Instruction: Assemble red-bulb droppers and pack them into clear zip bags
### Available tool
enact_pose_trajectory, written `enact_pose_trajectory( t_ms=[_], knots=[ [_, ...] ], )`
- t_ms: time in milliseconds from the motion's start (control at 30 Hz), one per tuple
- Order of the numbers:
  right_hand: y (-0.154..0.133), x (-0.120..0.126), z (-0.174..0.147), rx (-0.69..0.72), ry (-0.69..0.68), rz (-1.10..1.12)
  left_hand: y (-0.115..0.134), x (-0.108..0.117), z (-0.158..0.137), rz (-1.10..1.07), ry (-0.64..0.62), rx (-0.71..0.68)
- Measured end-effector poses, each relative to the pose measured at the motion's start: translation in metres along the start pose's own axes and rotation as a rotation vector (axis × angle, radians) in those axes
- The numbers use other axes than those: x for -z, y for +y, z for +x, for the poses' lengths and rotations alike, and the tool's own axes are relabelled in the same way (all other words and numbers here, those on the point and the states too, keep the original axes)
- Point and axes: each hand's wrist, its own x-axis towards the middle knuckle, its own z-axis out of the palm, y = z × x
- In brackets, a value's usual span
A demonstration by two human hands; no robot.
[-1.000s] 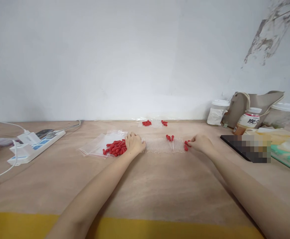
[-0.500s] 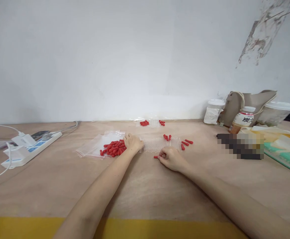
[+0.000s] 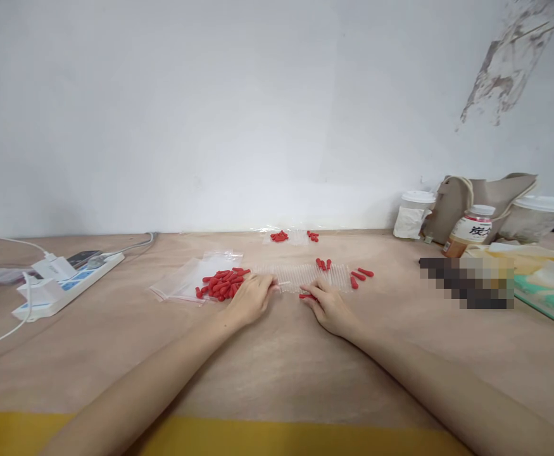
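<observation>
My left hand [image 3: 252,297] is closed with a thin clear dropper tube [image 3: 283,283] pinched at its fingertips, the tube's free end pointing right. A red rubber bulb [image 3: 304,296] sits between the fingers of my right hand [image 3: 327,306], its end toward the tube but apart from it. Behind both hands lies a row of clear tubes [image 3: 300,276] side by side. Several red bulbs [image 3: 324,264] sit at the row's far edge, some seemingly fitted on tubes. A pile of red bulbs [image 3: 220,284] rests left of my left hand, on clear plastic bags [image 3: 176,282].
Loose red bulbs [image 3: 363,272] lie right of the row; bagged ones [image 3: 279,236] are by the wall. A power strip [image 3: 72,285] stands left. At right are a lidded cup [image 3: 413,215], a bottle [image 3: 469,231], a bag [image 3: 452,190] and a green-white packet [image 3: 549,291].
My left hand has drawn back from the row toward me and now shows a clear tube in its fingers. My right hand still holds the red bulb. The view has shifted slightly.
</observation>
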Motion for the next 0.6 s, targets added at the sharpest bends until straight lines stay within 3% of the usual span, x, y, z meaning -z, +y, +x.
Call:
enact_pose_trajectory(
  t_ms=[167,600],
  knots=[
    [-0.003,0.001,-0.001,0.042,0.027,0.022,0.002,-0.008,-0.022,-0.147,0.036,-0.081],
    [-0.011,0.003,-0.001,0.033,-0.060,0.066,0.004,-0.012,-0.023,-0.206,0.008,-0.083]
  ],
)
